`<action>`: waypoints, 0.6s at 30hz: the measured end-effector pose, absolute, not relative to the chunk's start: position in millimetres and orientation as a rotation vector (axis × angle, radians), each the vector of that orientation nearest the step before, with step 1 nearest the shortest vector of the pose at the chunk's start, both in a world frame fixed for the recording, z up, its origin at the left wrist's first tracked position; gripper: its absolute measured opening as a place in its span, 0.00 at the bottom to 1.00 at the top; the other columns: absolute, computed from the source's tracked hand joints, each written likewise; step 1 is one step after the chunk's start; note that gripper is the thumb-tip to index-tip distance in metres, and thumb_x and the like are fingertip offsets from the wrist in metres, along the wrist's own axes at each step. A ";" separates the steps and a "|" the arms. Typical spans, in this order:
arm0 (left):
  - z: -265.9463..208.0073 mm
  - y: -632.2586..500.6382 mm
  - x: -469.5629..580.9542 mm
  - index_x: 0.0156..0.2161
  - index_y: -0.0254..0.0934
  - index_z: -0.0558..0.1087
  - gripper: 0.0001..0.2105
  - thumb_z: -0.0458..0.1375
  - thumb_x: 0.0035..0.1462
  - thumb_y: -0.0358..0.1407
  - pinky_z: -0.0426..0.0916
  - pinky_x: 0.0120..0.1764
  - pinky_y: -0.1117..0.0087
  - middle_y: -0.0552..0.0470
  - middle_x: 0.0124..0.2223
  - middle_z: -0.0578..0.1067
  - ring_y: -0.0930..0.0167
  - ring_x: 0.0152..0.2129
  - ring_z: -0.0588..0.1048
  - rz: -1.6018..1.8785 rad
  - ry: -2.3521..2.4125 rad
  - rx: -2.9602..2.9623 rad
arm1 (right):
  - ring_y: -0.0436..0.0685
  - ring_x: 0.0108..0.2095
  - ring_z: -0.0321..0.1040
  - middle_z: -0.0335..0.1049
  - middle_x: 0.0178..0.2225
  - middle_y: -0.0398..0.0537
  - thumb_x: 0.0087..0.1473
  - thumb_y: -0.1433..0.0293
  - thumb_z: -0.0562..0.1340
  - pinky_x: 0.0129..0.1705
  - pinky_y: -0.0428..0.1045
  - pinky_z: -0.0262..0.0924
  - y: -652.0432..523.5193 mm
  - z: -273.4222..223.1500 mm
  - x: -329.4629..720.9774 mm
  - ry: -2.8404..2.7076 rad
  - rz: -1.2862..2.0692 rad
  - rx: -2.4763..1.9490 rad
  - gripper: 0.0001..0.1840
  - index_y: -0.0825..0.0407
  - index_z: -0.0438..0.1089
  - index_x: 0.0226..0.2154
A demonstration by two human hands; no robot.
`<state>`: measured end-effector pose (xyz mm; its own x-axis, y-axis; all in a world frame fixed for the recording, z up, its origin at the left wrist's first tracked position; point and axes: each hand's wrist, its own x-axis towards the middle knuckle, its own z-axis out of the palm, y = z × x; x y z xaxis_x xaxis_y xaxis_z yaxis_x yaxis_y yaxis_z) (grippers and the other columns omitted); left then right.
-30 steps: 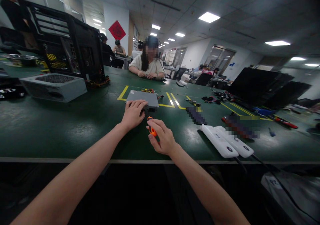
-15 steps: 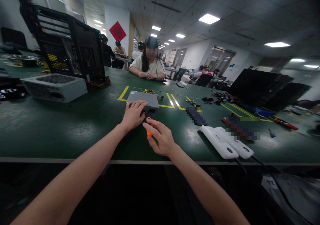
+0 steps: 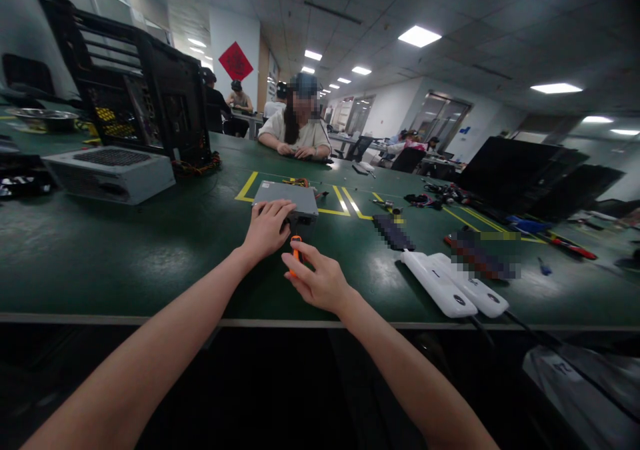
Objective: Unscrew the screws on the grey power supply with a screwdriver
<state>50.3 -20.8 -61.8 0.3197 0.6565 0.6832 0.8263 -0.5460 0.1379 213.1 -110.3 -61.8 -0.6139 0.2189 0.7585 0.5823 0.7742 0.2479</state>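
A grey computer power supply [image 3: 301,198] lies on the green table in front of me. My left hand [image 3: 270,227] grips its near left corner, fingers over the top and thumb at the front side. In my right hand [image 3: 320,275] is a screwdriver [image 3: 296,249] with an orange and black handle, held between thumb and fingers just in front of the power supply. The screwdriver's tip cannot be made out. A bundle of coloured cables [image 3: 299,182] lies at the power supply's far side.
At left stand a second power supply [image 3: 110,173] and an open black computer case [image 3: 145,90]. White power strips [image 3: 443,283] lie to the right, with a blurred dark item [image 3: 393,232] behind. Black panels [image 3: 510,177] stand far right. Across the table sits a person [image 3: 295,127].
My right hand has shifted its fingers on the screwdriver, and the handle has turned to show its black part. The left hand and power supply stay in place.
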 end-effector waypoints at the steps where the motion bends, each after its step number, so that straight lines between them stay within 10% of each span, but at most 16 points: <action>1: -61.8 -20.8 50.4 0.55 0.42 0.64 0.20 0.49 0.55 0.31 0.50 0.55 0.58 0.49 0.57 0.67 0.64 0.54 0.63 -1.043 -1.353 -2.348 | 0.53 0.39 0.70 0.67 0.46 0.56 0.58 0.67 0.55 0.35 0.45 0.66 -110.6 -60.7 213.7 -2.188 -0.693 -0.612 0.14 0.50 0.61 0.48; 18: -62.3 -21.1 50.1 0.55 0.41 0.64 0.21 0.49 0.55 0.31 0.50 0.55 0.58 0.49 0.57 0.67 0.64 0.55 0.63 -1.060 -1.344 -2.350 | 0.53 0.42 0.68 0.70 0.40 0.50 0.54 0.75 0.59 0.42 0.47 0.61 -107.7 -63.4 213.7 -2.050 -1.033 -0.716 0.10 0.48 0.63 0.40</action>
